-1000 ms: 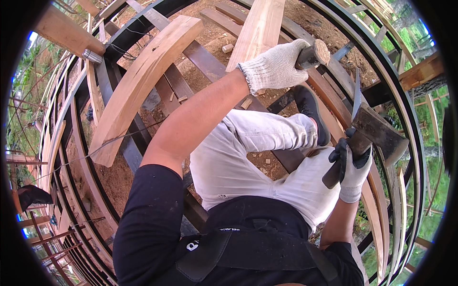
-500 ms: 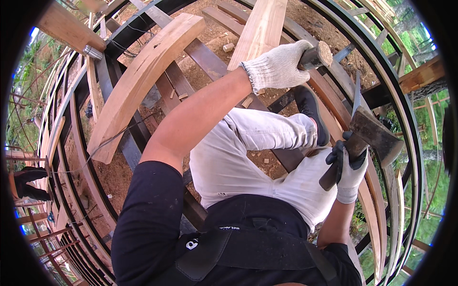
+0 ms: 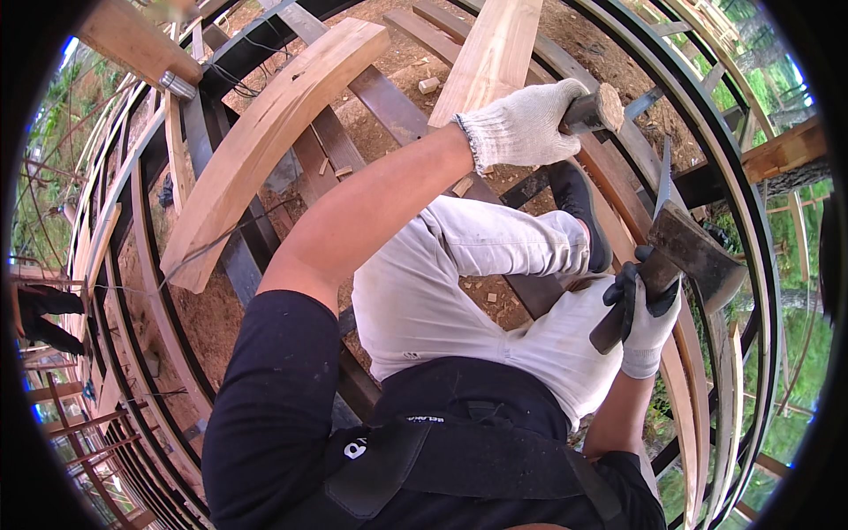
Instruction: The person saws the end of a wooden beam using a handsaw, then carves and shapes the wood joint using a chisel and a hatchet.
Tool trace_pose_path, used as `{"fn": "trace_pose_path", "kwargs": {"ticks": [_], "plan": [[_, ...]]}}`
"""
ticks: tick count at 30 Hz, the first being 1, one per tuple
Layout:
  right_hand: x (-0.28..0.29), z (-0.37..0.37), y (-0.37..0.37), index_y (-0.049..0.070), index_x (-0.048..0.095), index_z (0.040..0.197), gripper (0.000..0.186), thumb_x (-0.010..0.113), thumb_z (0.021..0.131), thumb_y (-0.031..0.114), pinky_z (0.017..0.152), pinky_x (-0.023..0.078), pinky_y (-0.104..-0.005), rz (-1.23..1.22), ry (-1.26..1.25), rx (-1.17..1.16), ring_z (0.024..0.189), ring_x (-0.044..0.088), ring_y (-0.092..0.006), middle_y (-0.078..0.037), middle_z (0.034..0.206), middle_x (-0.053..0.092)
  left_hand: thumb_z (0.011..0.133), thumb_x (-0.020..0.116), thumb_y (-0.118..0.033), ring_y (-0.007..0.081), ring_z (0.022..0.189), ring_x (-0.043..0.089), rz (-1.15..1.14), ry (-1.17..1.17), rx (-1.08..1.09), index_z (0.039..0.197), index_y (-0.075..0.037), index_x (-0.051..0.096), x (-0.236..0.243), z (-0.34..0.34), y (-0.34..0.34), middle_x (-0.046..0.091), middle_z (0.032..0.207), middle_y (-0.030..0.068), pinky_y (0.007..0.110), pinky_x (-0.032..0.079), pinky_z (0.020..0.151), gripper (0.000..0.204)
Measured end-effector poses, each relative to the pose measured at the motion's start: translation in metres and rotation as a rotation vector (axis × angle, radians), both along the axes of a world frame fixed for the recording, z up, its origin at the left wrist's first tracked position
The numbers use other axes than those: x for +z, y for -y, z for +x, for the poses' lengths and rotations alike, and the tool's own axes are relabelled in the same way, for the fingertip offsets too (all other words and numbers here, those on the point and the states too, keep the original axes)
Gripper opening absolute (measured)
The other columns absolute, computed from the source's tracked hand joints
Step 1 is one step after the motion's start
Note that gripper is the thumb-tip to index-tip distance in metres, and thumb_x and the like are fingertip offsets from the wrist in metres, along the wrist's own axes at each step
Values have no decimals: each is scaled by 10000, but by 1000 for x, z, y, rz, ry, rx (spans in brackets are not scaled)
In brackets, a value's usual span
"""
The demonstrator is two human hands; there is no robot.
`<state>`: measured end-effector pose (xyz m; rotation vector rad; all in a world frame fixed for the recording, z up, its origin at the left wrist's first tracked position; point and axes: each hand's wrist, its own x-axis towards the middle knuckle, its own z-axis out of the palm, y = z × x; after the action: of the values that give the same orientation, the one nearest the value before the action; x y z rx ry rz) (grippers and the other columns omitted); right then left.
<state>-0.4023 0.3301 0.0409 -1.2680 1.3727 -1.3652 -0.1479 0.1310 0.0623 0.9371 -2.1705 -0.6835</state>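
Observation:
My left hand, in a white knit glove, is closed around a short dark cylindrical handle with a pale wooden end, held above my right shoe. My right hand, in a white glove with dark coated fingers, grips the haft of a hatchet above my right leg. Its broad dark head faces right. A thin toothed saw blade shows just behind the hatchet head; its handle is hidden. A pale plank lies beyond my left hand, and a thick curved timber lies to the left of my forearm.
Curved black metal rails with pale slats surround me, over wood-chipped dirt. A wooden beam with a metal fitting and loose wires is at top left. A dark-clad part of another person shows at the far left edge.
Both my hands have shifted very slightly and keep their grips. The other person's dark shape at the left edge has moved upward in the picture and changed outline.

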Motion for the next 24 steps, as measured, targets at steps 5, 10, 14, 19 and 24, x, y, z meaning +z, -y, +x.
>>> {"fn": "trace_pose_path", "kwargs": {"ticks": [5, 10, 14, 19, 24], "plan": [[4, 1, 2, -67, 498, 1294, 337, 518, 958, -74, 614, 565, -297, -10, -4, 0, 653, 661, -176, -131, 904, 659, 839, 721, -213, 382, 1078, 670, -9, 16, -23, 1254, -19, 546, 0, 0, -3, 686, 1095, 224, 427, 532, 928, 490], [32, 11, 24, -81, 502, 1284, 305, 557, 995, -3, 599, 548, -321, -280, 29, -36, 629, 625, -175, -126, 898, 639, 844, 723, -214, 390, 1076, 672, 9, 40, -31, 1259, -22, 542, 4, -1, -4, 691, 1094, 224, 434, 536, 922, 492], [56, 27, 42, -118, 517, 1269, 288, 541, 1006, -6, 587, 525, -304, -376, 102, 0, 712, 630, -151, -112, 861, 632, 847, 719, -202, 398, 1079, 672, -1, 48, -42, 1261, -23, 540, 5, -1, -7, 694, 1100, 227, 441, 540, 909, 485], [45, 13, 82, -54, 518, 1353, 501, 709, 910, 82, 862, 558, -387, -155, -769, 40, 988, 712, -280, -228, 1155, 682, 845, 709, -172, 389, 1047, 680, 10, 63, -27, 1233, -20, 540, 5, -2, -4, 693, 1061, 220, 430, 539, 892, 450], [76, 24, 86, -1, 561, 1291, 292, 577, 999, -13, 515, 516, -268, -164, -152, 30, 627, 625, -127, -97, 904, 688, 844, 702, -160, 370, 1026, 680, -16, 18, -49, 1211, -26, 543, -2, -3, 1, 688, 1028, 205, 418, 537, 884, 422]]}}
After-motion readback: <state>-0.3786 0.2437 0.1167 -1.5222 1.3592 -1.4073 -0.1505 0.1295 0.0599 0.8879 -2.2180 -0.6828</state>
